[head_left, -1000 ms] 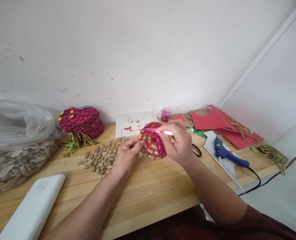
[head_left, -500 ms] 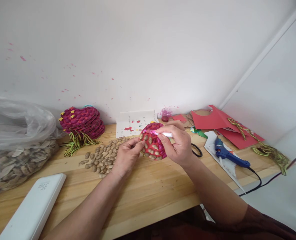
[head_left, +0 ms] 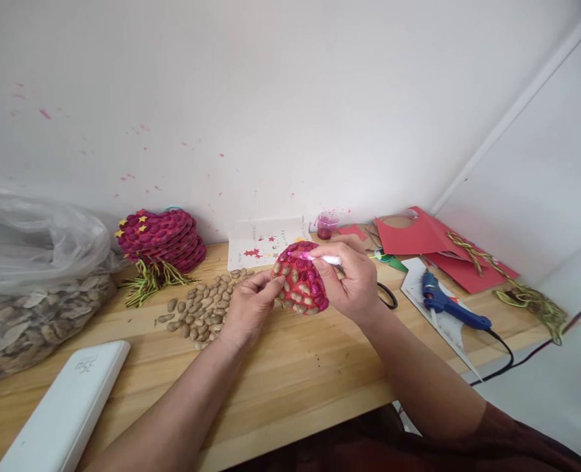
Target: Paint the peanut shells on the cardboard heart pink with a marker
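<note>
My left hand (head_left: 251, 303) pinches the left edge of a round red disc (head_left: 299, 288) covered with glued-on peanuts, holding it tilted above the table. Peanuts along its top and right side are magenta, while those at the left and bottom are bare tan. In my right hand (head_left: 352, 278) is a white-handled paintbrush (head_left: 330, 260), gripped between thumb and fingers. Its pink-stained tip meets the peanuts near the disc's top edge. A heap of loose peanuts (head_left: 206, 308) lies left of my left hand. Behind my right hand stands a small clear cup of magenta paint (head_left: 326, 226).
Stacked magenta peanut discs (head_left: 165, 239) with green strings stand at the back left, near a plastic bag of peanuts (head_left: 39, 314). A white power bank (head_left: 69, 406) lies in front. Rightward are a blue glue gun (head_left: 450, 305), red card (head_left: 412, 233) and a star-marked sheet (head_left: 245, 235).
The brush tip has shifted slightly right along the disc's top, with my right hand moving a little. More magenta shows at the upper left. My left hand keeps its place.
</note>
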`<state>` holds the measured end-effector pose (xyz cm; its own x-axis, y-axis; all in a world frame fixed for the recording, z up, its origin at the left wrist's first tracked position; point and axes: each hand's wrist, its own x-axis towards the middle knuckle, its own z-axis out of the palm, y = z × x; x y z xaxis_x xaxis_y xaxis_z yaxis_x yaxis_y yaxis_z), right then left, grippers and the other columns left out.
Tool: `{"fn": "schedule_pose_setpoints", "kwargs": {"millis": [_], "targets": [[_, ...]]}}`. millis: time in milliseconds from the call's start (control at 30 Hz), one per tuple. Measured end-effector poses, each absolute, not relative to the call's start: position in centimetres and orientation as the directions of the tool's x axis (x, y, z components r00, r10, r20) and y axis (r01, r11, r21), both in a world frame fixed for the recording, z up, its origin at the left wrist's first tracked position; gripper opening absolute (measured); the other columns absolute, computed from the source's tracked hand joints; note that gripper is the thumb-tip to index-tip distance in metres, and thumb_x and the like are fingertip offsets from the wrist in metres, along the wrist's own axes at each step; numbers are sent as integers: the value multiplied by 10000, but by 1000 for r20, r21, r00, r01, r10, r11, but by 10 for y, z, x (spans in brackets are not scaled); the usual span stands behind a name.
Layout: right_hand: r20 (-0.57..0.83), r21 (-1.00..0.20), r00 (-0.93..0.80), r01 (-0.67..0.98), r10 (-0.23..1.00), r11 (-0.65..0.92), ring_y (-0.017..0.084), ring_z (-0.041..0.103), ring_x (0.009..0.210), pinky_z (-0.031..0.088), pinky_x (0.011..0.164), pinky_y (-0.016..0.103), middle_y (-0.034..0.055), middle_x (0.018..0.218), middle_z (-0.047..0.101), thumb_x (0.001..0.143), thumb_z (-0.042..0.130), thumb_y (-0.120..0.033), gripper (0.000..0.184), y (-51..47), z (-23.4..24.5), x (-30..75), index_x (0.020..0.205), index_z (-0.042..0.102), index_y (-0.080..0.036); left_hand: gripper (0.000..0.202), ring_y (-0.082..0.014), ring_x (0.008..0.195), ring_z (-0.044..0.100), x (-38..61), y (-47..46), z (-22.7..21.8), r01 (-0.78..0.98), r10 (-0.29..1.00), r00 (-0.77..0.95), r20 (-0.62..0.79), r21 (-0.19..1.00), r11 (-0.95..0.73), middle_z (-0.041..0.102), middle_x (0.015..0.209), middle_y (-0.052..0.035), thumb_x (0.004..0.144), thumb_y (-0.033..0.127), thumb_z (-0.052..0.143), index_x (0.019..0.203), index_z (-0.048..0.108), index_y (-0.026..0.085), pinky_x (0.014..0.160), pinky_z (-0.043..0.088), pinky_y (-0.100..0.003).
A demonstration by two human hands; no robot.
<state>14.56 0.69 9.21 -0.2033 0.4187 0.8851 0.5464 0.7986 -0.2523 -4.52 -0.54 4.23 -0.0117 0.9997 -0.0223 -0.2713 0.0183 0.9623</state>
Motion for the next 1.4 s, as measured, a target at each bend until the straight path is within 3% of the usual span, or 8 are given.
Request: {"fn": "schedule_pose_setpoints", "kwargs": {"millis": [800, 1400], "targets": [[881, -259, -197, 561, 430, 786, 209, 659, 912, 537, 841, 407, 28, 894, 772, 958, 641, -191, 91, 7, 90, 145, 993, 706, -244, 424, -49, 490, 334, -42, -8, 50, -365, 995, -23, -94, 928, 79, 604, 629, 30, 579, 474, 956, 796, 804, 142, 458, 246, -216], [877, -253, -214, 554, 430, 793, 218, 659, 927, 539, 868, 417, 24, 898, 779, 958, 639, -197, 98, 5, 90, 143, 1003, 706, -253, 416, -49, 484, 317, -43, -8, 47, -324, 998, -19, -60, 945, 50, 596, 610, 28, 628, 492, 931, 809, 809, 139, 461, 234, -215]]}}
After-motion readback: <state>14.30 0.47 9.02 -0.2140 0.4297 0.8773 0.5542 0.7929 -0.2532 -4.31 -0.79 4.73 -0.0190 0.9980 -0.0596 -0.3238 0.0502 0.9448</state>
